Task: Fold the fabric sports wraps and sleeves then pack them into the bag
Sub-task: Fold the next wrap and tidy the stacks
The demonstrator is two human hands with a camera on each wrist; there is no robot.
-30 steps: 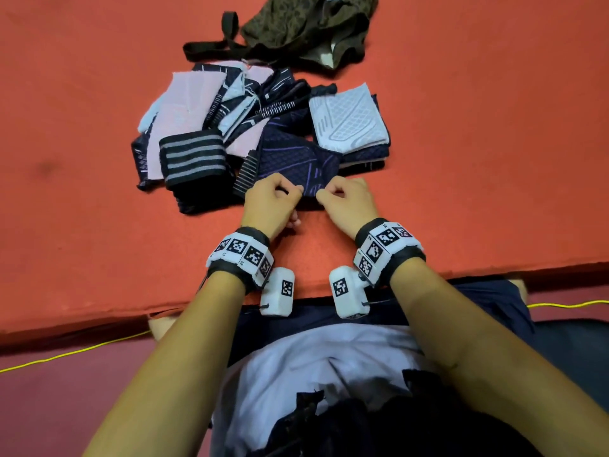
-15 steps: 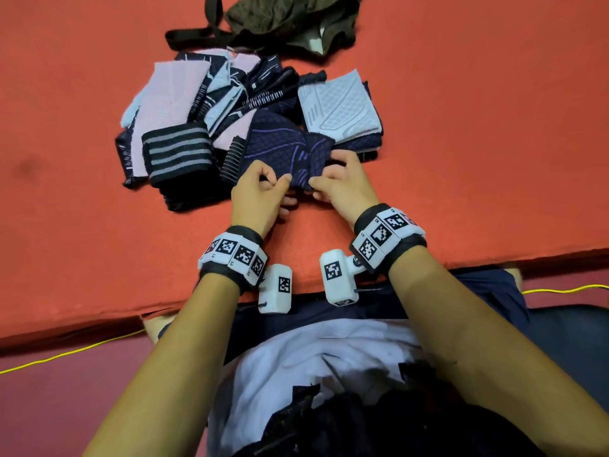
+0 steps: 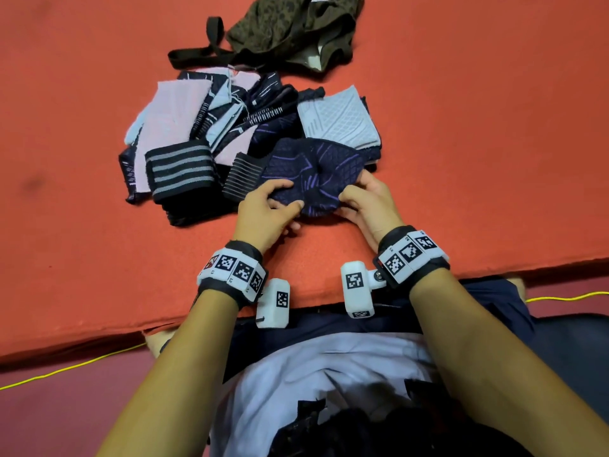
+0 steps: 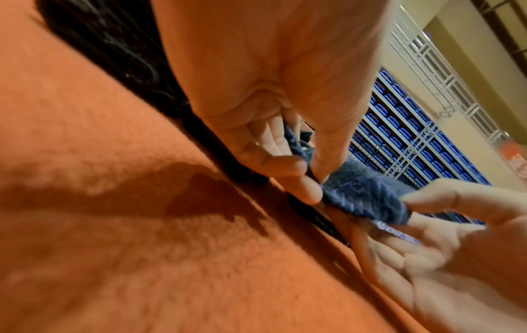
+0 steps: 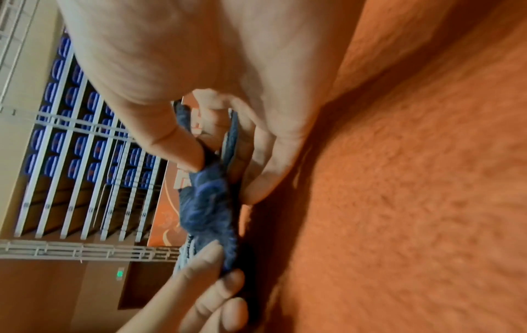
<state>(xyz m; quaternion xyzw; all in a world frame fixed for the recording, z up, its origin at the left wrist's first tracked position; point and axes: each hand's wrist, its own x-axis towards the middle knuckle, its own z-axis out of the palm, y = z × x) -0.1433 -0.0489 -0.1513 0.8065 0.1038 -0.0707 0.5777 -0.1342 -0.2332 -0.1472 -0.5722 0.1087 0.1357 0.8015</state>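
A navy sleeve with purple lines [image 3: 309,169] is lifted off the orange mat, its far part bulging open. My left hand [image 3: 273,206] pinches its near left edge and my right hand [image 3: 359,199] pinches its near right edge. The left wrist view shows my left hand [image 4: 299,178] with thumb and fingers pinching the blue fabric [image 4: 367,198]. In the right wrist view my right hand [image 5: 225,157] pinches the same fabric [image 5: 208,202]. Beyond lies the pile of wraps and sleeves [image 3: 204,127], and farther off the olive patterned bag [image 3: 293,28].
A black band with grey stripes [image 3: 179,169] lies left of my hands. A folded light grey sleeve [image 3: 336,118] sits on dark pieces at the pile's right. The mat's near edge [image 3: 99,331] runs just behind my wrists; a yellow cord [image 3: 66,371] crosses the floor.
Both hands have moved apart along the navy sleeve's near edge and lifted it, so it has spread wider and bulged open.
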